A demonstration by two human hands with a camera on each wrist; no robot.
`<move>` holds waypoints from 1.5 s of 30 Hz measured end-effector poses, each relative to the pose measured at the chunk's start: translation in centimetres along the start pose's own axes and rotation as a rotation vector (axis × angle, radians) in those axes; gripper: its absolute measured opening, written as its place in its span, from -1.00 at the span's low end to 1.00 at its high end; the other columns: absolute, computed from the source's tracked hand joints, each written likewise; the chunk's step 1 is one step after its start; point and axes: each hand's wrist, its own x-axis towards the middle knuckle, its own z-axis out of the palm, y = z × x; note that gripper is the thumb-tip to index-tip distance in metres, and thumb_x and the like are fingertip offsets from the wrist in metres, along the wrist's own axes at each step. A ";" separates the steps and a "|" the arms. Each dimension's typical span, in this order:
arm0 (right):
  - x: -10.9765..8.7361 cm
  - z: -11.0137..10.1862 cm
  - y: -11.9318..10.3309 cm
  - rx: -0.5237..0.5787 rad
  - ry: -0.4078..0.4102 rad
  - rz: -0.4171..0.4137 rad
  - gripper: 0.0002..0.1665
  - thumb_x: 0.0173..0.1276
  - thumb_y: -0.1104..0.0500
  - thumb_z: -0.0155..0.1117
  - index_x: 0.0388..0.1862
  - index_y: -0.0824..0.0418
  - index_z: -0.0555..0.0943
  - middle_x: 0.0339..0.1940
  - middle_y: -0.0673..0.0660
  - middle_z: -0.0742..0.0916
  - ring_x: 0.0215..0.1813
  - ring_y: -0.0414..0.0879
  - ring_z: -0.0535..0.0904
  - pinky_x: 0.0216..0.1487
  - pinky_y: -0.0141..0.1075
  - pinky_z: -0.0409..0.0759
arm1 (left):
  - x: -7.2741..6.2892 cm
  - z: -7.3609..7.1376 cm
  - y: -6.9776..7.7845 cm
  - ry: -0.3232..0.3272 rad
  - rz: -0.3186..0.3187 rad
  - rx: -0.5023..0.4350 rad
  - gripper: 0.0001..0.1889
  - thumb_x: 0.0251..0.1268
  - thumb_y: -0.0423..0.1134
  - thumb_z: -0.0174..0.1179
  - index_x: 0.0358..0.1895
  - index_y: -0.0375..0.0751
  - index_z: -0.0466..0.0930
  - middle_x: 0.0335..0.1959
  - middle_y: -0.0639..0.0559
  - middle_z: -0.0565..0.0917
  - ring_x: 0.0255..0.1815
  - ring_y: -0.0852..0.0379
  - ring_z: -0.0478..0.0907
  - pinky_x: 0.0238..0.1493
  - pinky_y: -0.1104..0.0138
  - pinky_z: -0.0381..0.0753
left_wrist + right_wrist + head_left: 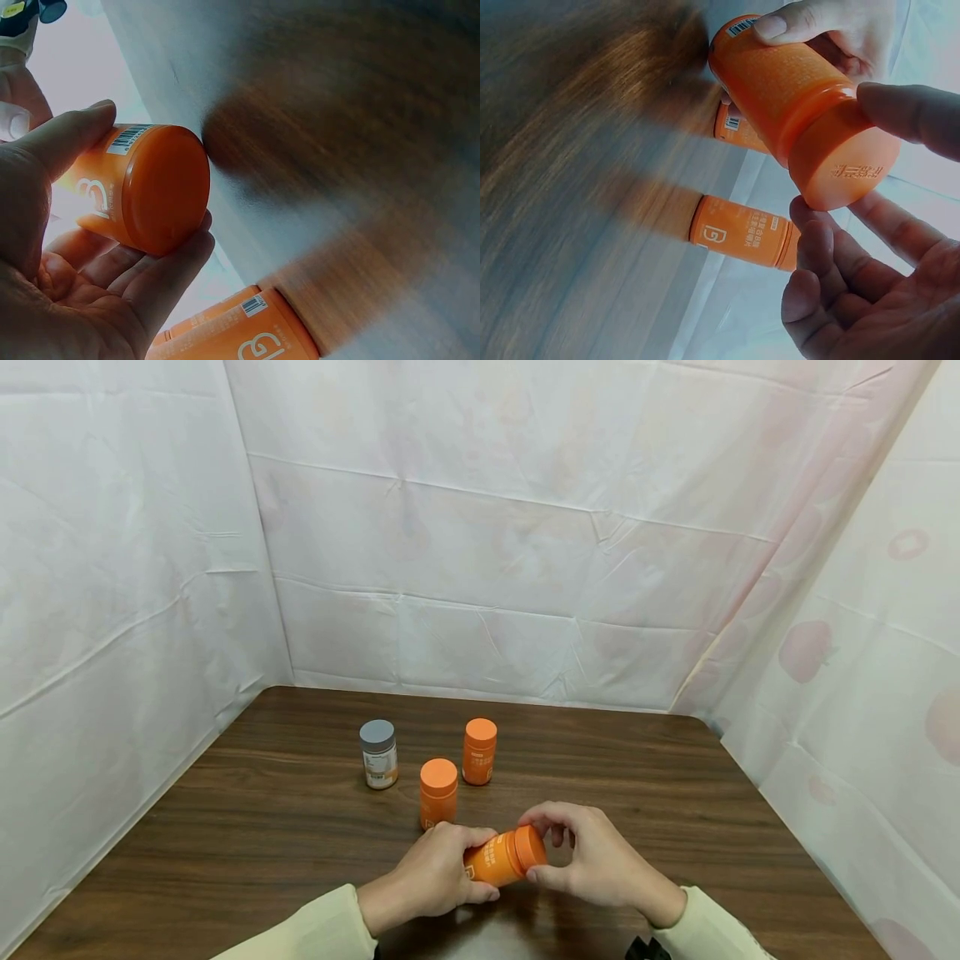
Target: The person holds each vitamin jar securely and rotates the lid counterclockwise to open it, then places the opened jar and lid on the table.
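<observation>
My L hand [437, 874] grips the tilted btl [492, 858], approx. 4–5 o'clock from the standing btl [438, 793], while my R hand [603, 860] pinches its cap [531, 847]; slack L fingers could let it spin, a L-hand bump topple its neighbor.

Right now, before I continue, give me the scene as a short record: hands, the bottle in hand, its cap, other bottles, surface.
Left hand: grips the held orange bottle by its body
Right hand: thumb and fingers on the orange cap
Held bottle: tilted, cap end toward the right hand
Cap: on the bottle
Other bottles: three, upright; nearer orange bottle, farther orange bottle, grey-capped bottle left of both in the head view
Surface: dark wood-grain table
</observation>
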 end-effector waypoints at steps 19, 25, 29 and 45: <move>0.4 0.0 -0.2 0.030 -0.043 0.151 -0.54 0.42 -0.24 0.33 -0.03 0.10 0.70 -0.36 -0.10 0.68 -0.44 -0.21 0.53 -0.44 -0.32 0.55 | -0.1 0.0 0.0 -0.002 0.004 -0.014 -0.53 0.02 -0.14 0.63 0.05 0.11 0.71 -0.28 0.40 0.66 -0.33 0.41 0.54 -0.26 0.41 0.57; 0.4 0.1 0.0 0.037 -0.074 0.190 -0.55 0.43 -0.25 0.31 -0.14 0.11 0.72 -0.47 -0.10 0.67 -0.46 -0.21 0.54 -0.46 -0.33 0.54 | -0.1 -0.1 0.1 -0.007 -0.002 -0.026 -0.51 0.02 -0.14 0.63 0.07 0.11 0.71 -0.26 0.39 0.67 -0.33 0.40 0.55 -0.26 0.41 0.57; 0.4 0.1 0.1 0.049 -0.078 0.165 -0.62 0.40 -0.21 0.37 -0.17 0.06 0.72 -0.48 -0.10 0.65 -0.49 -0.22 0.53 -0.47 -0.34 0.53 | -0.1 -0.1 0.1 -0.008 0.004 -0.024 -0.51 0.01 -0.15 0.63 0.07 0.11 0.70 -0.26 0.38 0.67 -0.33 0.40 0.54 -0.27 0.41 0.56; 0.1 -0.5 0.2 0.062 -0.032 0.059 -0.58 0.16 -0.01 0.62 -0.04 -0.09 0.65 -0.36 -0.10 0.69 -0.44 -0.21 0.52 -0.42 -0.36 0.54 | 0.0 0.0 -0.1 0.010 0.020 -0.034 -0.57 0.00 -0.17 0.63 -0.02 0.09 0.71 -0.33 0.39 0.65 -0.36 0.38 0.55 -0.28 0.42 0.56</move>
